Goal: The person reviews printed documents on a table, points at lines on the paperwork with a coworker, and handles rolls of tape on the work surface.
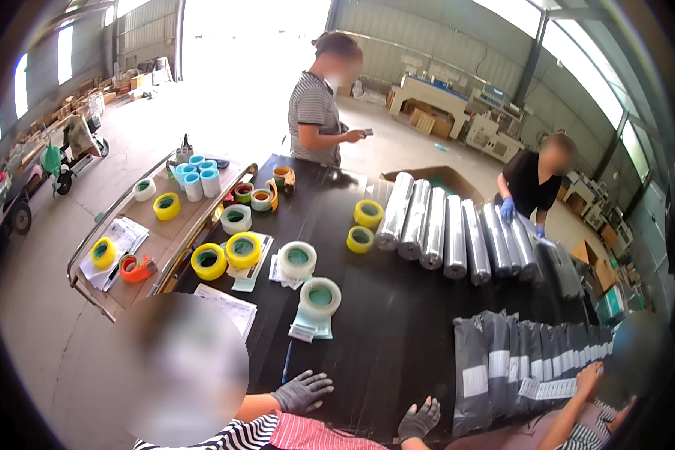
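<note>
My left hand (304,391), in a grey glove, rests palm down on the black table, fingers spread and holding nothing. Just beyond it lies a thin blue pen-like stick (286,363). A clear tape roll (320,298) with a light teal piece under it sits farther up. My right hand (420,420), also grey-gloved, is at the near edge with its fingers apart and nothing in them. To its right stretches a row of dark grey parcel bags (472,337) with white labels. At far right, another person's bare hand (590,377) is by a label sheet (549,390).
Silver wrapped rolls (433,229) line the far right, where a person in blue gloves (508,210) stands. Yellow tape rolls (208,261) and papers (232,307) lie left, beside a cart (139,225). Another person (315,112) stands beyond the table. A blurred patch hides the lower left.
</note>
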{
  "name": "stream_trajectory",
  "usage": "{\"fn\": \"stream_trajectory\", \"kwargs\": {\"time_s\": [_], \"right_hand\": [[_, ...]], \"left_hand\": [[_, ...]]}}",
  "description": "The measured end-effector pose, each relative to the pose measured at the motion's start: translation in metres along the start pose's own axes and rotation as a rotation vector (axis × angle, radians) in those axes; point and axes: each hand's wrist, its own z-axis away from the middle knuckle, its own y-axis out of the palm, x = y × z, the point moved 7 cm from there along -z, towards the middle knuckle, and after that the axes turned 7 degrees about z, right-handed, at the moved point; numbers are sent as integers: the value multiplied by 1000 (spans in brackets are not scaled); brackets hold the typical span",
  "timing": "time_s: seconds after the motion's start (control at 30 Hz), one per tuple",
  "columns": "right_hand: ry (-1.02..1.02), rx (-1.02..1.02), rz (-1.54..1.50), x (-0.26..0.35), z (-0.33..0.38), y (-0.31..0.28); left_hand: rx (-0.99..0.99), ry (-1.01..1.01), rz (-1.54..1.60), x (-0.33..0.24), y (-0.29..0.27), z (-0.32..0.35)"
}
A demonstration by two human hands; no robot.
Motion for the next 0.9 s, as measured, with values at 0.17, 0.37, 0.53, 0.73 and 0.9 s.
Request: {"fn": "stream_trajectory", "kwargs": {"time_s": [0.17, 0.37, 0.53, 0.73, 0.9], "right_hand": [[66, 7, 18, -19, 7, 2], [2, 28, -5, 9, -16, -13], [50, 39, 22, -8, -8, -9], [59, 52, 22, -8, -3, -11], [57, 52, 20, -7, -7, -9]], "left_hand": [[1, 52, 3, -5, 3, -13], [-104, 6, 39, 0, -10, -5], [-84, 52, 20, -5, -2, -17], [-93, 34, 59, -8, -4, -15], [-106, 45, 50, -7, -4, -15]]}}
